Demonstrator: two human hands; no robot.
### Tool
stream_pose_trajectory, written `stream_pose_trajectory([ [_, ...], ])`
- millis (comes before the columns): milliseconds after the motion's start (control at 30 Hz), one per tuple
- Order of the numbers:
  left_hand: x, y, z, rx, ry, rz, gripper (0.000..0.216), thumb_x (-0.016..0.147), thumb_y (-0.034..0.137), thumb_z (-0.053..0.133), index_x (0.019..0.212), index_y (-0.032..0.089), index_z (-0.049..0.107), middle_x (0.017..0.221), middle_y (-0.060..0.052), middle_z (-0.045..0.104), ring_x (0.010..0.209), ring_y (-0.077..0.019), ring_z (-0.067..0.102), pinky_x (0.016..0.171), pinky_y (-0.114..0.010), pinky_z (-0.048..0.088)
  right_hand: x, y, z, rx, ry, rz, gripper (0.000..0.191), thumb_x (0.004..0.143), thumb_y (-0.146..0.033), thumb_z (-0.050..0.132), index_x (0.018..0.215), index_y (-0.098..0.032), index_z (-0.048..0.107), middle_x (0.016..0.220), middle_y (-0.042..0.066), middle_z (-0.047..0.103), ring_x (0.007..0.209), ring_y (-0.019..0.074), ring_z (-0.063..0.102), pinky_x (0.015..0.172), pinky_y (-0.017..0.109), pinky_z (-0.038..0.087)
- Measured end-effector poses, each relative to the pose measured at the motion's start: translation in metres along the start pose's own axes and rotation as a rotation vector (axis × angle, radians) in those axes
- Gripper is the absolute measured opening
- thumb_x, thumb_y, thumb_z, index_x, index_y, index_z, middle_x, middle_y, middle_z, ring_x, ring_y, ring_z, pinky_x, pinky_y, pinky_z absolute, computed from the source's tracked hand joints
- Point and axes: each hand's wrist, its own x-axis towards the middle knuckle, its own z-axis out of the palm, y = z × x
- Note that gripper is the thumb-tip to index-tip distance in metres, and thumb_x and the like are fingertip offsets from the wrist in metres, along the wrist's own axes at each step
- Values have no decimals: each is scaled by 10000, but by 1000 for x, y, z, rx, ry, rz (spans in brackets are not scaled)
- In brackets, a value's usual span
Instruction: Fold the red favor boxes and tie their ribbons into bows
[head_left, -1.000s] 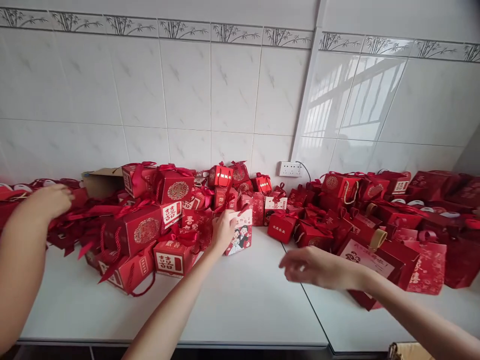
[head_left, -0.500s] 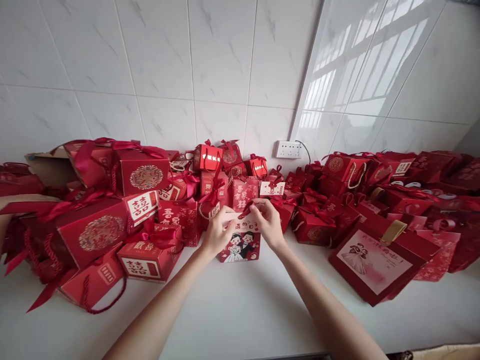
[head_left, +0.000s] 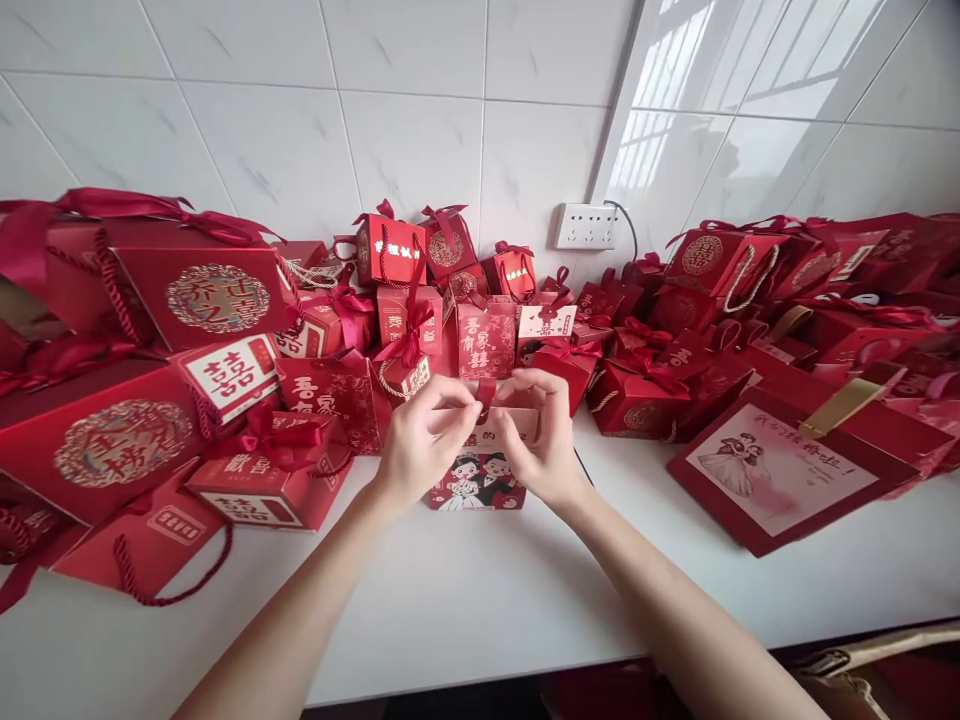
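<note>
A small gift bag (head_left: 477, 485) with a cartoon bride and groom stands upright on the white table, in front of me. A dark red ribbon (head_left: 486, 392) rises from its pale top edge. My left hand (head_left: 429, 432) is closed at the top left of the bag, thumb and fingertips pinching the ribbon. My right hand (head_left: 541, 432) curls round the top right of the bag, its thumb over the front and its fingers bent behind the top edge. How firmly the right fingers grip is hard to see.
Red gift boxes with ribbons (head_left: 191, 305) are heaped at the left, more (head_left: 637, 385) at the back and right. A larger red bag (head_left: 780, 485) leans at the right. On the tiled wall sits a power strip (head_left: 585, 227) with a cable. The white table's (head_left: 465, 610) front edge lies below.
The view has tilted down and come closer. My right hand has shifted from pinching at the ribbon to the bag's top right, with thumb lower; my left fingertips have closed on the ribbon.
</note>
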Motion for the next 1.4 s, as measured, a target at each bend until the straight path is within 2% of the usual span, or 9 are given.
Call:
stream_pose_trajectory([
  [133, -1, 3, 1, 121, 12, 122, 129, 852, 146, 525, 903, 171, 642, 887, -23, 643, 848, -103, 619, 764, -210, 538, -5, 6, -1, -101, -39, -127, 142, 840, -103, 486, 900, -223, 438, 811, 18, 506, 730, 145, 528, 650, 300, 474],
  [233, -3, 6, 2, 137, 31, 64, 177, 850, 159, 525, 969, 176, 655, 932, -33, 646, 877, -118, 625, 745, -215, 556, -8, 6, -3, -142, -47, -178, 182, 847, -66, 459, 926, -231, 460, 793, 18, 515, 709, 146, 529, 596, 279, 463],
  [367, -6, 5, 0, 65, -19, -29, 253, 832, 187, 516, 1050, 176, 646, 1043, -60, 613, 853, -134, 640, 706, -241, 588, -7, 3, -5, -242, -80, -232, 216, 854, -71, 450, 988, -237, 481, 797, 31, 513, 755, 172, 533, 609, 308, 475],
  [467, -7, 3, -1, 59, -39, -13, 295, 813, 156, 515, 1078, 182, 640, 1062, -60, 597, 799, -115, 640, 699, -240, 593, -6, 3, -9, -310, -116, -227, 214, 859, -86, 447, 1007, -238, 476, 838, 43, 469, 763, 175, 528, 621, 327, 494],
  [667, -6, 3, 1, 102, -31, 14, 299, 803, 127, 513, 1070, 167, 642, 1048, -64, 596, 821, -120, 636, 668, -211, 591, -7, 6, -13, -314, -179, -223, 262, 853, -86, 444, 1052, -256, 464, 973, 66, 399, 818, 172, 546, 607, 317, 521],
  [867, -7, 2, 2, 103, -22, -13, 306, 811, 140, 507, 1088, 168, 634, 1074, -61, 593, 875, -129, 629, 688, -217, 594, -6, 7, -11, -333, -165, -228, 224, 844, -78, 438, 988, -248, 459, 933, 56, 409, 781, 169, 524, 619, 333, 503],
  [1200, -7, 0, 1, 118, -29, 18, 299, 811, 160, 542, 1099, 162, 623, 1072, -65, 595, 956, -154, 613, 735, -234, 586, -6, 3, -11, -326, -149, -218, 157, 857, -87, 445, 924, -227, 464, 917, 64, 446, 863, 189, 517, 691, 345, 485],
  [1400, -6, 1, 1, 134, -27, 38, 267, 824, 152, 545, 1079, 169, 624, 1025, -46, 599, 895, -125, 623, 745, -221, 581, -8, 2, -11, -200, -110, -28, 205, 837, -194, 538, 1016, -215, 441, 886, 48, 557, 768, 168, 564, 659, 309, 486],
])
